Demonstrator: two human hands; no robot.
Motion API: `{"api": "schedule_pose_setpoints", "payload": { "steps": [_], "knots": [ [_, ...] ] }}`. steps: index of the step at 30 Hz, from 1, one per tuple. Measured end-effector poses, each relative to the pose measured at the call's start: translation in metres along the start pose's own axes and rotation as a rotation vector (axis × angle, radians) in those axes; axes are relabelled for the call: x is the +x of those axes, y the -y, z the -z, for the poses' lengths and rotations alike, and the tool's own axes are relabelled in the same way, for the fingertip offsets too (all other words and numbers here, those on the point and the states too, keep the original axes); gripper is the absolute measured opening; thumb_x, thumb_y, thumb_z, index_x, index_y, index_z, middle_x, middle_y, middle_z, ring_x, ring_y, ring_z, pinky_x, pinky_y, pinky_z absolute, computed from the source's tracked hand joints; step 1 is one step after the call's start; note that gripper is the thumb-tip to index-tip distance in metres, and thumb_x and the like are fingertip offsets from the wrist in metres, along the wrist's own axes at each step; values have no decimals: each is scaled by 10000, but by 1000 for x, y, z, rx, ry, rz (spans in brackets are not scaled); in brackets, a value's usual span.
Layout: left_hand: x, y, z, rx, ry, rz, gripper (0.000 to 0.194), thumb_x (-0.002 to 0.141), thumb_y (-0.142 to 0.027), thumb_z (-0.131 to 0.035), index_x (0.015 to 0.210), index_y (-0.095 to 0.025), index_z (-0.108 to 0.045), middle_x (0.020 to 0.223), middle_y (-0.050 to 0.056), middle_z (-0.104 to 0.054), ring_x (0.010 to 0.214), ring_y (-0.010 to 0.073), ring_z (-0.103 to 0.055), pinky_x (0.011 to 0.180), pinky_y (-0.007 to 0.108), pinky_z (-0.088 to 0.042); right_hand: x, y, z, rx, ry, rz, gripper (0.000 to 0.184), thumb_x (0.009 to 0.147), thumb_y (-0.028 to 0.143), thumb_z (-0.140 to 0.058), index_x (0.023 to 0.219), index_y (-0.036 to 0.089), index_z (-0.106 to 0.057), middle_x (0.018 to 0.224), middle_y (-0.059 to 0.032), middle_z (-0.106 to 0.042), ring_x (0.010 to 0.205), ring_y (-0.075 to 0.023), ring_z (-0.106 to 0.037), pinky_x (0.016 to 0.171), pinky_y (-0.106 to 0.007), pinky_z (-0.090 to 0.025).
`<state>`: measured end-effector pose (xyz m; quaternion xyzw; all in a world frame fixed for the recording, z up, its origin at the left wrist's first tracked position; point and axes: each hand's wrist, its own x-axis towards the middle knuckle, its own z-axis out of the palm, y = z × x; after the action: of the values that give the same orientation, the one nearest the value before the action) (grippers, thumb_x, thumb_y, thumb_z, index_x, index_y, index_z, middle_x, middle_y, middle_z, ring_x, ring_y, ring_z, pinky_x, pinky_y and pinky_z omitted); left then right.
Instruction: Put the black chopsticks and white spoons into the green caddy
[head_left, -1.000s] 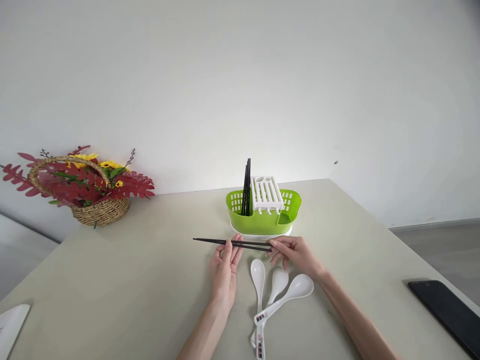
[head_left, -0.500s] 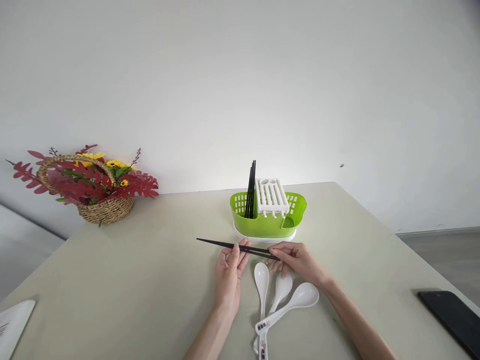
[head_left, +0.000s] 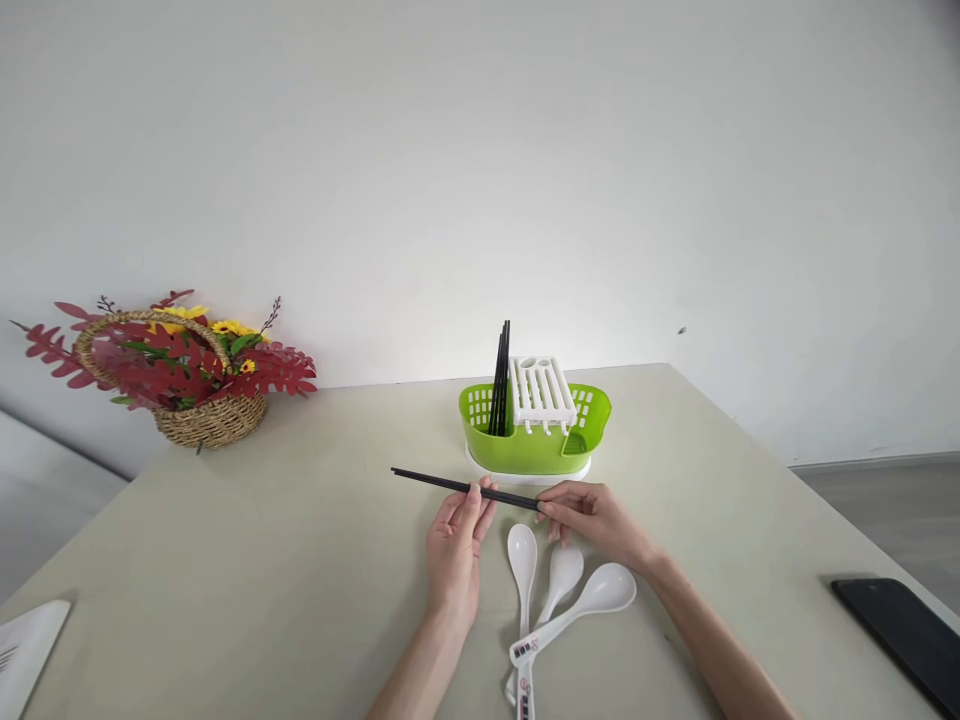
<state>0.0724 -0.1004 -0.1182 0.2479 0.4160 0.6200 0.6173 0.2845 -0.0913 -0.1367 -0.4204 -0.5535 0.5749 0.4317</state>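
A pair of black chopsticks [head_left: 431, 480] lies nearly level above the table, tips toward the left. My left hand [head_left: 461, 535] pinches them near the middle between thumb and fingers. At their right end, my right hand [head_left: 589, 515] grips them too, its fingers hiding the ends. Just behind stands a green cutlery holder [head_left: 517, 455] on a white base, with more black chopsticks [head_left: 501, 385] upright in its left compartment. A white slotted rack [head_left: 544, 390] sits across its middle. Below my hands are three white spoons [head_left: 611, 590], their handles crossing.
A wicker basket [head_left: 214, 420] of red and yellow artificial flowers stands at the back left, by the wall. A black phone [head_left: 900, 635] lies near the right edge. A white object with printed lines [head_left: 30, 655] sits at the left edge.
The two chopsticks in my hands, slightly spread before, now lie together in line. Their left tips have risen slightly. Both hands stay in nearly the same place.
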Motion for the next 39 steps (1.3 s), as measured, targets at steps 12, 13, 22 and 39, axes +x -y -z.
{"api": "schedule_pose_setpoints", "payload": {
  "steps": [12,13,22,39],
  "knots": [
    [8,-17,10,-46,-145,-14,273,798,-347,-861,961,-147,-771,1089,98,-784,1016,198,-754,1027,358,-596,0,-1,4,-17,-24,-6,389,857,561,-757,983,193,-775,883,-63,-783,633,-171,-668,628,-332,-569],
    [8,-18,12,-42,-160,-17,251,810,-331,-853,958,-146,-773,1089,97,-782,1000,185,-754,1021,344,-598,0,0,4,-16,-26,-6,390,856,561,-759,984,192,-775,883,-64,-784,631,-170,-669,628,-333,-571],
    [10,-18,14,-47,-181,-37,187,820,-279,-845,918,-139,-768,1055,88,-779,1002,171,-750,1036,334,-592,-1,5,3,13,-40,-3,379,853,549,-770,959,185,-779,861,-61,-780,646,-170,-685,637,-325,-586],
    [7,-22,11,-36,-179,-30,228,798,-306,-865,924,-140,-772,1037,75,-778,973,163,-754,1040,318,-587,-3,12,1,-5,-87,-22,427,811,604,-784,935,195,-782,800,-64,-779,638,-196,-694,650,-359,-599]
  ]
}}
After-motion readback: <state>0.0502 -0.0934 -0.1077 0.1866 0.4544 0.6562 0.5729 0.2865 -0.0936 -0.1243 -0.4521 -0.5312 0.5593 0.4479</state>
